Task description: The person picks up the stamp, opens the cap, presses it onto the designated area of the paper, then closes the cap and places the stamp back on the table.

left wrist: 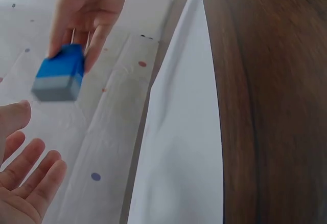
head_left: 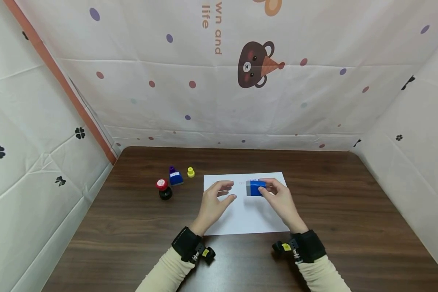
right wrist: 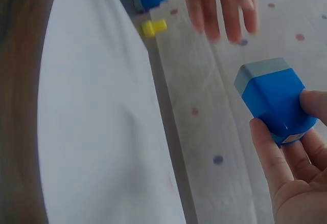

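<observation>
My right hand (head_left: 282, 201) pinches a blue stamp (head_left: 255, 188) with a grey end between thumb and fingers. The stamp is held sideways above a white sheet of paper (head_left: 246, 215), its grey end facing left. Across from it, my left hand (head_left: 214, 205) hovers over the paper's left part, fingers loosely bent and holding nothing. A gap separates the left fingers from the stamp, as the left wrist view also shows. A faint reddish mark (head_left: 242, 183) is on the paper near its top edge.
Left of the paper stand a black stamp with a red top (head_left: 162, 189), a blue stamp with a purple handle (head_left: 175, 177) and a small yellow stamp (head_left: 191, 172). The brown wooden table (head_left: 336, 194) is bordered by printed white cloth (head_left: 219, 109).
</observation>
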Action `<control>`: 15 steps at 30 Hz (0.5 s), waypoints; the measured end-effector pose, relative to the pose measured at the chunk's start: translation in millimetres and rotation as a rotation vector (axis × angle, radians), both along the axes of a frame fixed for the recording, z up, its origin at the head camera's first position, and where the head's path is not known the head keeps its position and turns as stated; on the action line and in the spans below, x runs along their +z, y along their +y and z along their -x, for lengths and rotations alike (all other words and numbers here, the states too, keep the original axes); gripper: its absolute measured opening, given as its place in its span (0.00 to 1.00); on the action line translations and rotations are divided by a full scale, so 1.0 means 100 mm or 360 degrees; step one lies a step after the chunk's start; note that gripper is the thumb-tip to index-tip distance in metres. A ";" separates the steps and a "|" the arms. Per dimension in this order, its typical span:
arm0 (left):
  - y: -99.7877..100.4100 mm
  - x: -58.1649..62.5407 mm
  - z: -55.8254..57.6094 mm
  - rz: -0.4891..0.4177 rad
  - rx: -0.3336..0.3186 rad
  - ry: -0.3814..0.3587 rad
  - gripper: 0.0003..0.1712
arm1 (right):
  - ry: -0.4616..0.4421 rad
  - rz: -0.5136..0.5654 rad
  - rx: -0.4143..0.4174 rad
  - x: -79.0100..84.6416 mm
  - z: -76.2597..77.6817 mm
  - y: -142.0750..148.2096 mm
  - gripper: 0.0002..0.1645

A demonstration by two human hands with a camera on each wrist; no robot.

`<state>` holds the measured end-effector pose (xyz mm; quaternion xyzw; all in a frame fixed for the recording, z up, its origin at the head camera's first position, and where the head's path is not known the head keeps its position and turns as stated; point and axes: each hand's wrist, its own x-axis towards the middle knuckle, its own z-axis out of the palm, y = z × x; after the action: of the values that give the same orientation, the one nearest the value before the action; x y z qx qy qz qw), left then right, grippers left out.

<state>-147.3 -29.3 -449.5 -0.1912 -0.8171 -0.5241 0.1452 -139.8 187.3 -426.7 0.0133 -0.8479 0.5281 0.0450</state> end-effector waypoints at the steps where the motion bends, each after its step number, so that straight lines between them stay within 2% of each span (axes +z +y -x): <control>1: 0.02 0.00 0.00 -0.0014 -0.0001 -0.0015 0.20 | -0.0003 0.0015 0.0012 -0.01 0.00 -0.04 0.19; 9: 0.08 0.02 -0.02 -0.0195 -0.0076 -0.0156 0.20 | -0.0061 0.0187 0.0090 -0.05 -0.03 -0.24 0.18; 15: 0.10 0.04 -0.05 -0.0229 -0.0079 -0.0182 0.19 | -0.0086 0.0256 0.0125 -0.07 -0.05 -0.30 0.18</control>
<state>-142.1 -19.4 -445.8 -0.1703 -0.7793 -0.5950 0.0984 -135.3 157.4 -433.7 0.0286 -0.8024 0.5961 0.0022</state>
